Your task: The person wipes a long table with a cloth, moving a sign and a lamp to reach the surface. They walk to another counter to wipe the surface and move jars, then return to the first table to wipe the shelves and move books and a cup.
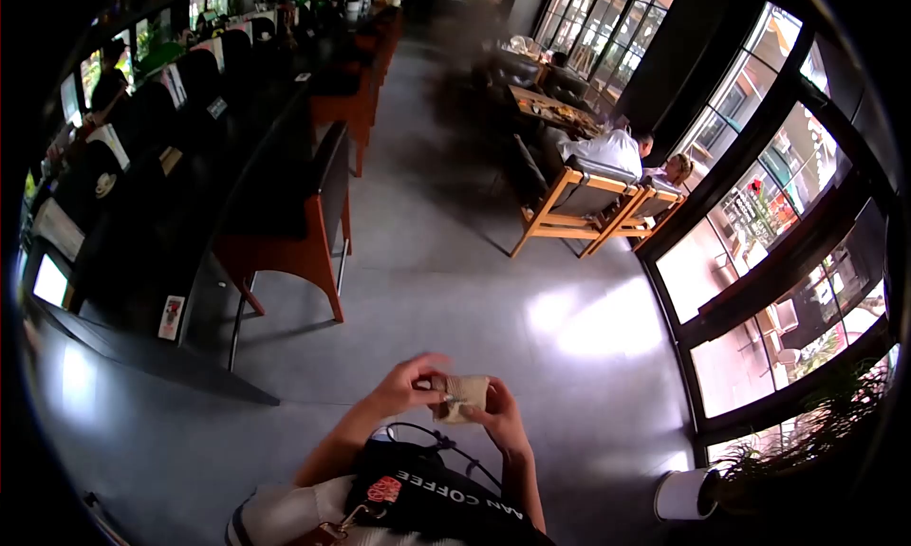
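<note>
In front of my body I hold a small tan packet (463, 390), roughly square, with a darker mark on its upper face. Its exact kind is not clear. My right hand (503, 421) grips it from the right side, thumb over the near edge. On the left, my left hand (408, 387) has its thumb and fingers closed at the packet's edge, with some fingers raised and slightly blurred. Below the hands is a black apron (446, 484) with white "COFFEE" lettering and a red emblem. A dark cord (436, 436) loops above it.
A dark counter (204, 290) runs along the left, with chairs (327, 204) beside it. Two people (607, 152) sit on wooden chairs at a table (550, 110) on the right. Glass doors (750, 261) and a white plant pot (678, 496) stand along the right side.
</note>
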Action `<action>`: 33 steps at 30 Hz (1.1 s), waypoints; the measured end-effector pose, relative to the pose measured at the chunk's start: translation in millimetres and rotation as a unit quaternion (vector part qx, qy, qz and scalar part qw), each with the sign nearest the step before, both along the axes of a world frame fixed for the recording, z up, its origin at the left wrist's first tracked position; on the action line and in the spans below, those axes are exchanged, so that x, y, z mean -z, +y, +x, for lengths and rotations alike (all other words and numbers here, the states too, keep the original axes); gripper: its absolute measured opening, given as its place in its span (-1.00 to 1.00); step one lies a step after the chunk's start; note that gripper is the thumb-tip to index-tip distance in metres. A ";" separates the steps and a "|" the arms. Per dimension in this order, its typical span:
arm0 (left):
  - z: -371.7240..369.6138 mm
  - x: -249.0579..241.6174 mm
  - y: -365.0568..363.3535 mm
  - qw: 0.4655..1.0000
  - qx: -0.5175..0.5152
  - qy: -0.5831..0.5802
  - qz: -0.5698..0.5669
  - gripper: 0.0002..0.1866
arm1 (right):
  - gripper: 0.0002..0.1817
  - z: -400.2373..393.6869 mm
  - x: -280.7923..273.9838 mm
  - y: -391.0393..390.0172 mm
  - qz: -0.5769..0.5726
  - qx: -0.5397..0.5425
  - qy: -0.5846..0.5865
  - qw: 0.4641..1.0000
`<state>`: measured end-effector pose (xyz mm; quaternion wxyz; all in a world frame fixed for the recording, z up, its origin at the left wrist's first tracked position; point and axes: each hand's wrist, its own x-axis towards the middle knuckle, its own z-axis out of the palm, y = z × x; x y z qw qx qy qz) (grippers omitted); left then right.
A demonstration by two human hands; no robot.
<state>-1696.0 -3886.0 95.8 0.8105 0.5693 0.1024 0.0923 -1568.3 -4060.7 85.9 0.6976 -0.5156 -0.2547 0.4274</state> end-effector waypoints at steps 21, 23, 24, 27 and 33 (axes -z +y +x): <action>192.3 61.3 405.4 0.965 -0.251 0.061 0.041 -0.65 | -0.51 255.6 37.7 489.5 -0.060 -0.288 -0.015 0.956; 243.3 32.9 459.9 0.945 -0.255 0.092 0.180 -0.63 | -0.52 307.4 26.3 545.2 -0.072 -0.273 -0.028 0.959; 265.1 15.5 485.5 0.939 -0.256 0.070 0.217 -0.61 | -0.52 331.8 11.6 574.6 -0.062 -0.301 -0.016 0.952; 318.3 -15.7 557.4 0.934 -0.263 0.057 0.235 -0.64 | -0.55 384.3 -14.2 651.9 -0.015 -0.298 -0.040 0.953; 401.6 20.1 684.5 0.927 -0.333 0.074 0.159 -0.62 | -0.54 465.3 6.8 793.2 -0.074 -0.324 -0.094 0.939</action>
